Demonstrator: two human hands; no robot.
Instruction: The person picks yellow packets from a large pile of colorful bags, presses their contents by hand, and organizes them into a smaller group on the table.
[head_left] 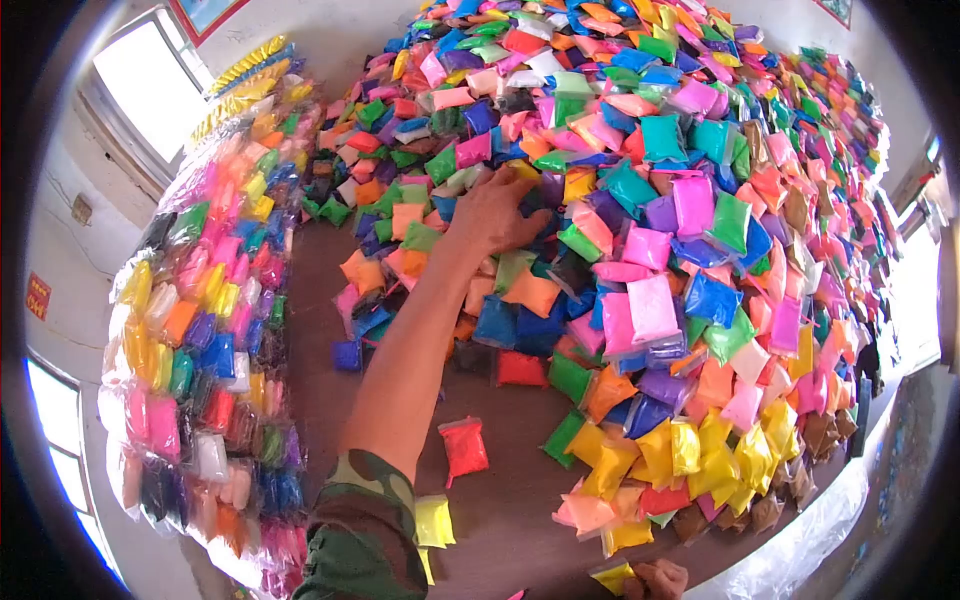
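My left hand (497,213) reaches far into a big heap of small colored packets, its thumb apart from the bent fingers. The fingertips touch the pile beside a yellow packet (525,172), and some are partly hidden. At the bottom edge my right hand (657,579), mostly cut off by the frame, has its fingers closed at a yellow packet (612,577). On the brown table (500,450) a red packet (463,446) lies by itself. A bright yellow packet (434,521) rests beside my left sleeve.
The heap (650,200) rises high at the back and right. Along the left stand stacked clear bags of packets (200,380). Yellow packets (715,465) gather at the heap's front right. Clear plastic sheeting (810,545) hangs by the right table edge. Windows (150,85) line the walls.
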